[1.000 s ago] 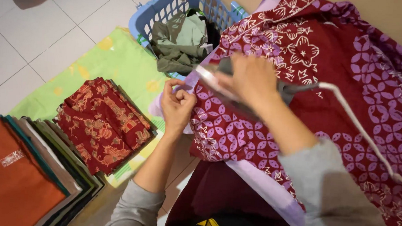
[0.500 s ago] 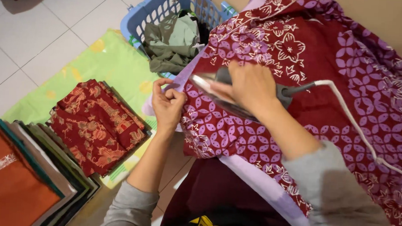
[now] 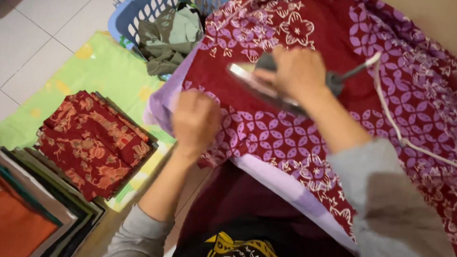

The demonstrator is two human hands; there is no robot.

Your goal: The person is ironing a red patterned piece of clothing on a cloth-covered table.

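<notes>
Purple ironing board (image 3: 288, 188) is carrying the maroon garment (image 3: 400, 91); right hand (image 3: 295, 72), gripping the iron (image 3: 263, 85), is sliding further along it, while left hand (image 3: 196, 122), grip closed on the hem, is shifting nearer.

Beyond the iron (image 3: 273, 86) the dark red patterned cloth (image 3: 309, 22) lies open, crossed on the right by the white cord (image 3: 397, 128); the left hand (image 3: 194, 122) blocks the near edge, and the blue basket (image 3: 140, 9) crowds the far-left corner
</notes>
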